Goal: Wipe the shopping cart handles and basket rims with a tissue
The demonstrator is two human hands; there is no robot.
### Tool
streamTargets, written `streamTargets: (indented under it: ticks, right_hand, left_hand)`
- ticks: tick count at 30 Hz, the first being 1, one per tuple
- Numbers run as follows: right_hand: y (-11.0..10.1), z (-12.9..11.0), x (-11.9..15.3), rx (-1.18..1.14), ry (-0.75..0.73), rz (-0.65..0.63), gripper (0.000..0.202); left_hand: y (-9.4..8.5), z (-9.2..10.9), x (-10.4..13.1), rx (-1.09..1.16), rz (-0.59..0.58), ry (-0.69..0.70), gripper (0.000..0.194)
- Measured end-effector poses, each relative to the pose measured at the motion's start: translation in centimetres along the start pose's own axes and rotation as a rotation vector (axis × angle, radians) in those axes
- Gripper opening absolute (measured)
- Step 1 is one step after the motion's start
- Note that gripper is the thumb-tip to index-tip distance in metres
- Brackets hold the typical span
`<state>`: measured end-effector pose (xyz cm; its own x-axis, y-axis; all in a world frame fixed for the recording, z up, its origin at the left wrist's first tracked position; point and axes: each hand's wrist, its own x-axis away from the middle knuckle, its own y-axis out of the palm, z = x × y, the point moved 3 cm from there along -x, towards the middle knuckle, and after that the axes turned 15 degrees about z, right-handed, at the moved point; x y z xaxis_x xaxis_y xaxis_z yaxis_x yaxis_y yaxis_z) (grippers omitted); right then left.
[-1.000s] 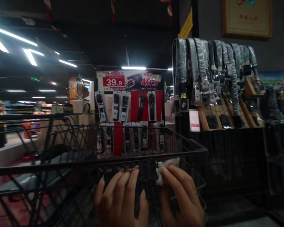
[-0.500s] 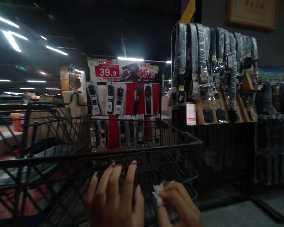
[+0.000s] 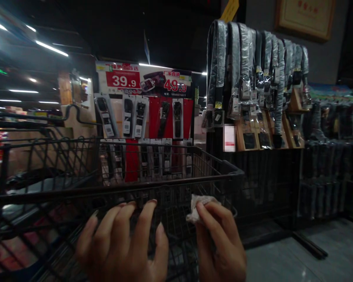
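My left hand (image 3: 125, 239) is raised with its fingers apart, back toward me, holding nothing. It is in front of a dark wire shopping cart (image 3: 114, 188), close below the cart's near top rail; whether the fingertips touch it I cannot tell. To its right, my right hand (image 3: 220, 239) pinches a crumpled white tissue (image 3: 197, 209) between thumb and fingers. The tissue is in front of the cart's right side, near its corner. Both hands partly hide the basket behind them.
Behind the cart stands a rack of packaged belts (image 3: 132, 117) under a price sign (image 3: 125, 80). More plastic-wrapped belts (image 3: 245, 58) hang at the right above boxed wallets (image 3: 248, 137). A black rack foot (image 3: 310, 244) rests on the grey tiled floor (image 3: 335, 243).
My right hand has risen with the tissue. My left hand has shifted left, still spread. The belts and signs have moved left and slightly up in view.
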<state>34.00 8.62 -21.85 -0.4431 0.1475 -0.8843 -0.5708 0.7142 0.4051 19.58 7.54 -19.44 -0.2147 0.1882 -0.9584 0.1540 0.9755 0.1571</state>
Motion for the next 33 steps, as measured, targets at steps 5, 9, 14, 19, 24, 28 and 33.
streamTargets:
  ticks: [5, 9, 14, 19, 24, 28, 33]
  right_hand:
    - [-0.9, 0.4, 1.6, -0.067, 0.009, -0.039, 0.029]
    - [-1.8, 1.2, 1.4, -0.088, -0.014, -0.13, 0.029]
    - [-2.6, 1.6, 0.9, -0.112, -0.044, -0.26, 0.031]
    - [-4.3, 2.7, -0.4, -0.02, -0.03, -0.406, 0.026]
    - [-6.3, 3.2, -1.9, 0.166, -0.071, -0.117, 0.025]
    - [-4.6, 2.3, -0.5, 0.078, -0.061, -0.087, 0.033]
    - [-2.8, 2.3, 1.2, -0.019, -0.026, -0.158, 0.033]
  left_hand:
    - [-0.1, 0.0, -0.2, -0.005, -0.018, 0.001, 0.036]
    - [-0.1, 0.0, -0.5, -0.014, -0.031, 0.01, 0.033]
    - [-0.2, 0.3, -0.7, -0.022, -0.04, 0.006, 0.032]
    - [-0.5, 0.4, -0.9, -0.026, -0.056, 0.013, 0.033]
    - [-0.7, 0.4, -1.0, -0.029, -0.054, 0.003, 0.033]
    - [-0.6, 0.4, -0.8, -0.044, -0.051, 0.002, 0.033]
    - [-0.8, 0.5, -1.0, -0.04, -0.055, 0.019, 0.032]
